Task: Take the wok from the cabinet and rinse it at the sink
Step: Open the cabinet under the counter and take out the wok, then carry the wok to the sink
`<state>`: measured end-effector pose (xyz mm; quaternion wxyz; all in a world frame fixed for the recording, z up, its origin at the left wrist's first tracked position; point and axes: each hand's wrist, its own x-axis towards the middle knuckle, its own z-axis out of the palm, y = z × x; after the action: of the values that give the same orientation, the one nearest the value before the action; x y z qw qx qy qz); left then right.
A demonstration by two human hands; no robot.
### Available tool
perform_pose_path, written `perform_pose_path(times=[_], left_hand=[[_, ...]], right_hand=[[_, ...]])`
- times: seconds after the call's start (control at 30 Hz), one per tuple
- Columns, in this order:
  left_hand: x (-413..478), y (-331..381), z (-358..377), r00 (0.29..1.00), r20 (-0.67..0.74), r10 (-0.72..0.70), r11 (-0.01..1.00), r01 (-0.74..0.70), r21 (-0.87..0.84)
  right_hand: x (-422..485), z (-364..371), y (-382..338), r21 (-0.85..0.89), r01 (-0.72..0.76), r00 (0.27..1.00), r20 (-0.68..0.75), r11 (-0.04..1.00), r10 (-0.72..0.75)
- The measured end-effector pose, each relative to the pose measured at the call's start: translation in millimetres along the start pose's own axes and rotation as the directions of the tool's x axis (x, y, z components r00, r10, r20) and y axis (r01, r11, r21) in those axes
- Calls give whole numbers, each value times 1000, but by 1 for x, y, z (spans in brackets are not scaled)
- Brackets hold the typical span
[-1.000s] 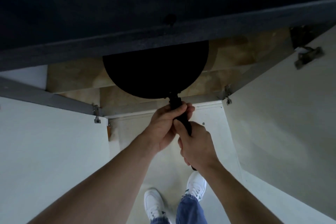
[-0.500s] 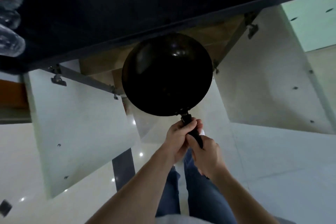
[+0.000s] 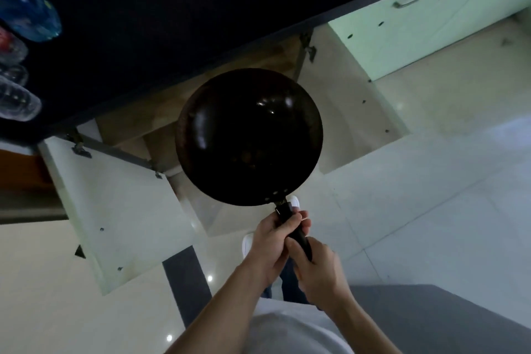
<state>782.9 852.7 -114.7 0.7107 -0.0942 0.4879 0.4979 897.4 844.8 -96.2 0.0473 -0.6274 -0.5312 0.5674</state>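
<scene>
Plainly, the wok is in the air in front of the open cabinet, held level enough that its dark, glossy bowl faces up toward the camera, with small glints of light on the inside. Both hands are wrapped round its black handle: the left hand grips the upper part, close to where the handle joins the bowl, and the right hand grips the lower end, the two hands touching each other. The wok covers part of the cabinet's brown interior and touches neither shelf nor frame that can be seen. The cabinet's two pale doors stand swung wide — the left door and the right door on either side of the wok. Above the opening runs the dark countertop, and at its far left edge stand some clear plastic bottles. Below the wok lies a glossy tiled floor, and a white shoe shows just beside the handle.
</scene>
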Motion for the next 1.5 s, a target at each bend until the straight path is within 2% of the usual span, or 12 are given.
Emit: perform_pose_path(times=[0.13, 0.33, 0.47, 0.73, 0.97, 1.13, 1.5], left_hand=[[-28, 5, 23, 992, 123, 12, 997, -22, 79], [-45, 40, 75, 976, 207, 59, 975, -101, 196], [-48, 65, 116, 963, 262, 62, 952, -136, 274], [-22, 84, 210, 932, 362, 27, 903, -179, 391], [16, 64, 284, 891, 448, -75, 857, -172, 486], [33, 32, 331, 881, 448, -155, 828, -132, 545], [72, -48, 413, 818, 441, -368, 726, -43, 686]], right_hand=[[-32, -13, -13, 50, 29, 997, -70, 998, -25], [-44, -42, -56, 156, 106, 980, -182, 982, -77], [-39, -67, -83, 265, 154, 964, -251, 952, -86], [-10, -141, -105, 339, 227, 922, -377, 913, -89], [9, -203, -94, 456, 239, 877, -480, 857, 10], [12, -245, -72, 494, 215, 847, -523, 842, 90], [14, -320, -14, 445, 133, 676, -694, 886, 247]])
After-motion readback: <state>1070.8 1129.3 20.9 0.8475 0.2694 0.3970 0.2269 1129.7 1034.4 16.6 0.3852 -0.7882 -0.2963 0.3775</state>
